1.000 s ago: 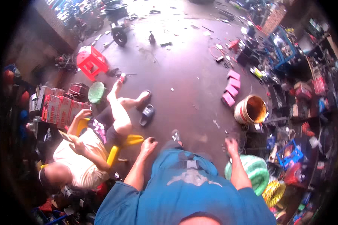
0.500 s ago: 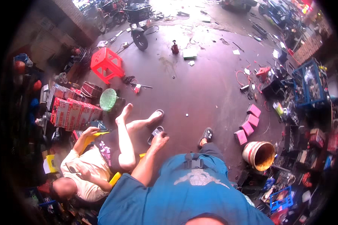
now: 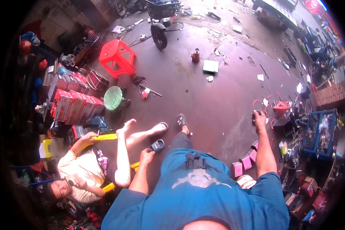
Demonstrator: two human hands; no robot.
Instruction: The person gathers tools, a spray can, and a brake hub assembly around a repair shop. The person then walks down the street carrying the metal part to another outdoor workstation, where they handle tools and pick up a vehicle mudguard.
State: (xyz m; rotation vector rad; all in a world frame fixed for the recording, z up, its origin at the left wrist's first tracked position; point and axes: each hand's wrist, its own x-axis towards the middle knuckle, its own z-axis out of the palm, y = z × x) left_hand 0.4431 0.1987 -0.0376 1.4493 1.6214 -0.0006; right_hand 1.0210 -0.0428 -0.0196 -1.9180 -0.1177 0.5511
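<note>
On the workshop floor point(image 3: 214, 96), head view. Left hand point(image 3: 146, 156): low beside the body, fingers curled; whether they hold anything cannot be told. Nearest item: one dark slipper point(image 3: 157, 145), just beyond the hand in view, probably belonging to the seated person point(image 3: 82, 168), one of whose feet is bare. Right hand point(image 3: 259, 119): held out sideways, fingers partly bent, grip not discernible; arms apart presumably for balance. Beyond it: red cable point(image 3: 258, 101), loosely looped. Pink boxes point(image 3: 246, 162): in a row beside the right forearm, probably grouped as one set. Pale bucket point(image 3: 246, 181): partly hidden by the blue shirt point(image 3: 203, 199). Red-and-white cartons point(image 3: 74, 107): ranged tightly at left, presumably saving floor space. Red stool point(image 3: 119, 59): upright beyond the cartons.
</note>
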